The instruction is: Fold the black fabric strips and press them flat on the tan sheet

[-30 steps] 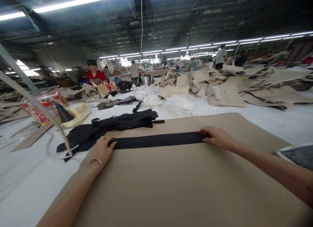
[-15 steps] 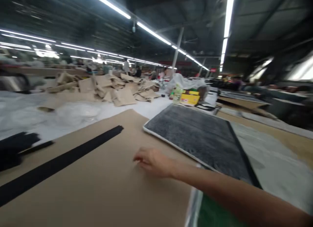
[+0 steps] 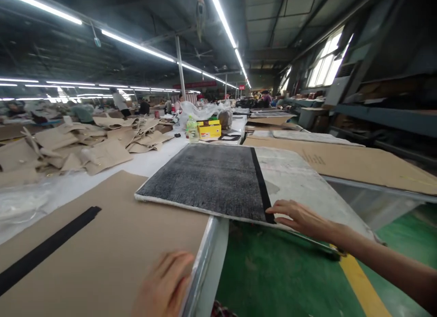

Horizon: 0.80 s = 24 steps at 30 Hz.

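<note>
White counter [image 3: 150, 158] bears the tan sheet [image 3: 112, 235], grey panel [image 3: 205, 183] overlapping it; I'm seemingly reaching, right hand [image 3: 287, 214] loosely spread at its black border [image 3: 260, 183], apparently ungripped; firm hold calls for closing; left hand [image 3: 165, 283] too blurred to tell.

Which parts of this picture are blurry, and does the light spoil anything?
In the head view, the left hand is smeared, while the right hand, beside a corner of the dark mat, looks clearer; also in the head view, the window is washed out and the ceiling light glares white.
</note>
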Motion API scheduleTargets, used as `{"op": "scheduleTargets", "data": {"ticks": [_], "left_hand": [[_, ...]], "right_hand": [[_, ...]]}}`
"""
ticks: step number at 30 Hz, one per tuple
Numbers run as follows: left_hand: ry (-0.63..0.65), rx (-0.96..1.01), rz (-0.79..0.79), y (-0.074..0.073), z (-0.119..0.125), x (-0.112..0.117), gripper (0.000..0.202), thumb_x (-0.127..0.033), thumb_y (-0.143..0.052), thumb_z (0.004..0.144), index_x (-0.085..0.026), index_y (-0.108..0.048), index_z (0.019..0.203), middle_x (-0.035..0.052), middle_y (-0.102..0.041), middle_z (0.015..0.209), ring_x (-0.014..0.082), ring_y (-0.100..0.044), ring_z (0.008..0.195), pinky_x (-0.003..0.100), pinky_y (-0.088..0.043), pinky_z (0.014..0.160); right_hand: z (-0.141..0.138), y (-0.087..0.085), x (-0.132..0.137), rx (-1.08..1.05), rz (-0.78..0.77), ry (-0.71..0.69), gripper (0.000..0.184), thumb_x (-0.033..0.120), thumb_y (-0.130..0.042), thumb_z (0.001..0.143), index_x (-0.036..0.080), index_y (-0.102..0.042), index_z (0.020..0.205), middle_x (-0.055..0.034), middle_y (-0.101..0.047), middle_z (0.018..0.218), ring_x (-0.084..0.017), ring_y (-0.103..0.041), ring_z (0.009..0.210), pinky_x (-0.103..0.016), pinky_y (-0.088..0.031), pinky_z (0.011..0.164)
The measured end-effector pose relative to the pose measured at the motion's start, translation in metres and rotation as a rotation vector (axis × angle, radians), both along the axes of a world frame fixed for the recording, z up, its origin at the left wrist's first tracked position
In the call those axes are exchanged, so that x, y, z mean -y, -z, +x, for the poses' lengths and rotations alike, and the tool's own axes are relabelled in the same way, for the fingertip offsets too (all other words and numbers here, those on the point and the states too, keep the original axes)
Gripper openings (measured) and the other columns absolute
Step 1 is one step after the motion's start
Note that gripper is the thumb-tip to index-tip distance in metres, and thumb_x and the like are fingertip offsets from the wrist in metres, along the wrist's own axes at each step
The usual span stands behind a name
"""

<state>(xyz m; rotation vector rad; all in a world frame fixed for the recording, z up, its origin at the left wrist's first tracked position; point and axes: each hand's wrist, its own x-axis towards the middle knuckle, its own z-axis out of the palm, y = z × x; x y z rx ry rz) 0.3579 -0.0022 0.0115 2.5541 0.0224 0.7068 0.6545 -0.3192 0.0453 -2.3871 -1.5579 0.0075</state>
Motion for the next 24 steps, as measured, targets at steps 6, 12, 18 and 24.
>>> {"op": "scheduleTargets", "data": {"ticks": [6, 12, 18, 24], "left_hand": [[0.279, -0.14, 0.014, -0.029, 0.125, 0.106, 0.047, -0.004, -0.045, 0.083, -0.025, -0.05, 0.124, 0.0053, -0.062, 0.115, 0.0212, -0.053, 0.109, 0.037, -0.046, 0.095], [0.333, -0.198, 0.122, -0.009, 0.179, 0.129, 0.049, -0.001, -0.042, 0.082, -0.019, -0.047, 0.128, 0.0084, -0.064, 0.115, 0.0247, -0.046, 0.119, 0.044, -0.038, 0.099], [0.298, -0.229, 0.131, 0.002, 0.182, 0.131, 0.049, -0.004, -0.04, 0.086, -0.019, -0.043, 0.133, 0.0067, -0.064, 0.119, 0.0252, -0.043, 0.121, 0.046, -0.035, 0.099], [0.248, -0.222, 0.06, 0.009, 0.178, 0.137, 0.051, -0.007, -0.042, 0.088, -0.02, -0.039, 0.137, 0.0032, -0.06, 0.127, 0.0253, -0.039, 0.124, 0.045, -0.034, 0.102]], "right_hand": [[0.0, 0.002, -0.006, 0.122, -0.087, -0.095, 0.031, 0.027, -0.038, 0.1, 0.022, -0.063, 0.116, -0.0091, -0.062, 0.099, -0.022, -0.06, 0.089, -0.039, -0.042, 0.083], [0.016, 0.013, -0.006, 0.275, -0.034, -0.239, 0.03, 0.031, -0.036, 0.102, 0.018, -0.063, 0.097, -0.0052, -0.061, 0.082, -0.019, -0.056, 0.076, -0.035, -0.038, 0.077], [0.033, 0.019, -0.01, 0.364, 0.017, -0.385, 0.036, 0.028, -0.03, 0.103, 0.018, -0.059, 0.083, -0.005, -0.059, 0.079, -0.017, -0.052, 0.072, -0.034, -0.036, 0.076], [0.043, 0.025, -0.003, 0.275, 0.071, -0.386, 0.037, 0.024, -0.026, 0.102, 0.018, -0.061, 0.089, -0.0072, -0.059, 0.081, -0.016, -0.051, 0.068, -0.031, -0.039, 0.066]]}}
